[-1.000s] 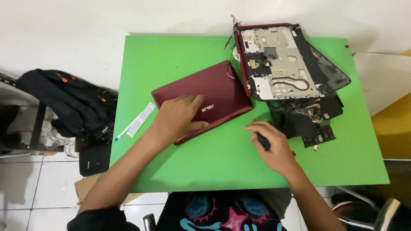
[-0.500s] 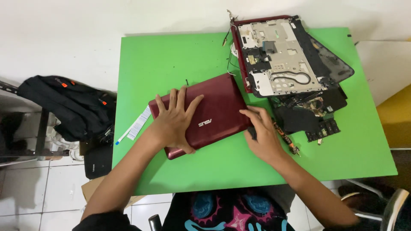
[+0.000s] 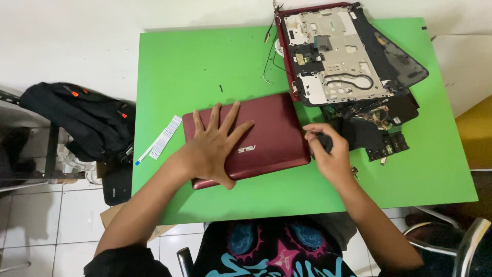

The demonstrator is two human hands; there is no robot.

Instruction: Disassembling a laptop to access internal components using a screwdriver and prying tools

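The dark red, flat rectangular laptop lid panel [image 3: 246, 139] has slid toward the person and swung round since a second ago: it lay tilted near the stripped chassis, and now it sits almost square to the front edge of the bright green desk [image 3: 195, 61], well clear of the other parts. That reads to me as the panel being drawn in and steadied for work on it.

The left hand [image 3: 212, 149] has stayed on top throughout; it lies flat on the panel's left half, fingers [image 3: 228, 115] spread wide and released, pressing down, not gripping. The right hand [image 3: 328, 151] has come up from the bare desk to the panel's right edge. Its fingers curl around something small and dark there; I cannot tell whether they pinch the panel's rim or a separate piece.

So the panel lies directly under the left palm and just touches, or nearly touches, the right fingertips. Beyond it, the opened laptop base with its grey metal frame [image 3: 333, 56] rests at the far right corner, and a white flat ribbon cable [image 3: 164, 136] lies just left of the panel.
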